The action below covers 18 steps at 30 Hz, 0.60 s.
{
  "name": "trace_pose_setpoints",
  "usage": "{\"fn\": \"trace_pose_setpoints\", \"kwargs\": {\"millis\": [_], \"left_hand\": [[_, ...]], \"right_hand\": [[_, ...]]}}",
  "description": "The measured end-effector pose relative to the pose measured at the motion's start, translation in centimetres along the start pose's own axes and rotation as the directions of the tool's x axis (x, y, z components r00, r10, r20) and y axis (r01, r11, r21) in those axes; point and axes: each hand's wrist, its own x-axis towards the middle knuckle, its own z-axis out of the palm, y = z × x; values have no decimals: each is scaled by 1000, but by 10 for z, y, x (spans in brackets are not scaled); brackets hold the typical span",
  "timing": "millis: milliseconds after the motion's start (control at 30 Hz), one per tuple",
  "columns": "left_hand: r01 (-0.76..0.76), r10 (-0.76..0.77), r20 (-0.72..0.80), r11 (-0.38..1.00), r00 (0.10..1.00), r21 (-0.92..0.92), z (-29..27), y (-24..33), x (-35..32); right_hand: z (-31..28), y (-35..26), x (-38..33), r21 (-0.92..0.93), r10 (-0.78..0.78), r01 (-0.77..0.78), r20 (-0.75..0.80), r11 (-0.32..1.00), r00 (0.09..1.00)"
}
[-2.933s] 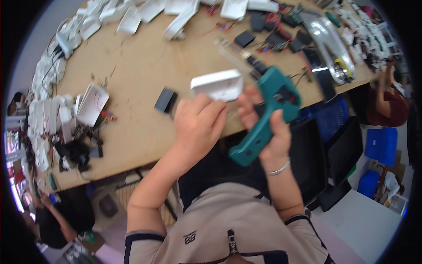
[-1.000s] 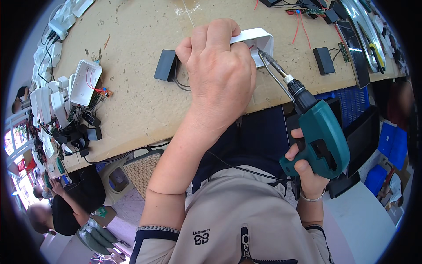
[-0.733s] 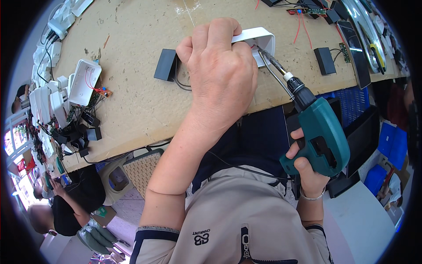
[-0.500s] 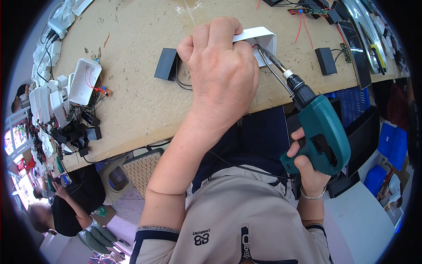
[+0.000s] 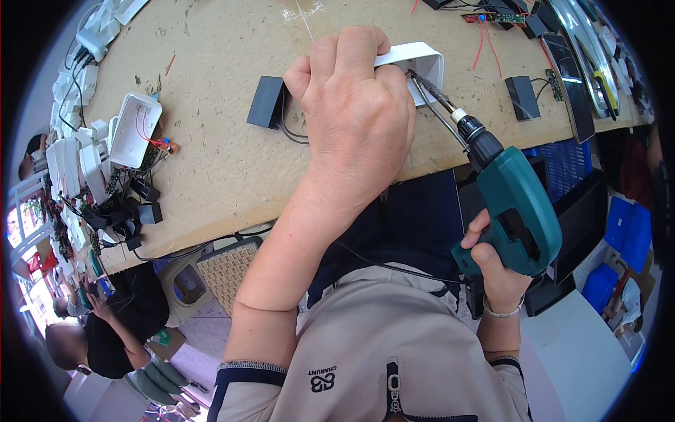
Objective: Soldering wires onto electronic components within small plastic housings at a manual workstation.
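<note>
My left hand (image 5: 358, 105) is closed on a white plastic casing (image 5: 426, 50) at the far middle of the table, knuckles up. Its fingertips are hidden behind the hand and the casing wall. Gripped by its handle, a green soldering gun (image 5: 520, 204) sits in my right hand (image 5: 500, 281), its long tip slanting up and left into the casing's open side. A small reddish spot shows at the tip; what it touches there is too small to make out. Just left of my left hand lies a black box (image 5: 265, 103) with a thin black cable.
On the left, an open white casing (image 5: 135, 130) with red wires lies by a pile of casings, boards and black boxes. At the right are another black box (image 5: 522, 98), a dark flat panel (image 5: 568, 88) and a circuit board (image 5: 500, 19). A co-worker (image 5: 105, 323) is at lower left.
The soldering gun and my right hand have shifted very slightly, the tip staying inside the casing. My left hand and the casing have moved a hair to the right.
</note>
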Motion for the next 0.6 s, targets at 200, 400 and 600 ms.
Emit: {"fn": "trace_pose_setpoints", "kwargs": {"millis": [200, 400, 600], "left_hand": [[2, -2, -4, 1000, 1000, -2, -1, 0, 0], [-6, 6, 2, 1000, 1000, 9, 0, -1, 0], [-5, 5, 5, 1000, 1000, 9, 0, 0, 0]], "right_hand": [[3, -3, 2, 17, -33, 33, -4, 999, 999], [0, -2, -1, -13, 4, -4, -15, 1000, 1000], [3, -3, 1, 37, -42, 43, -13, 998, 999]]}}
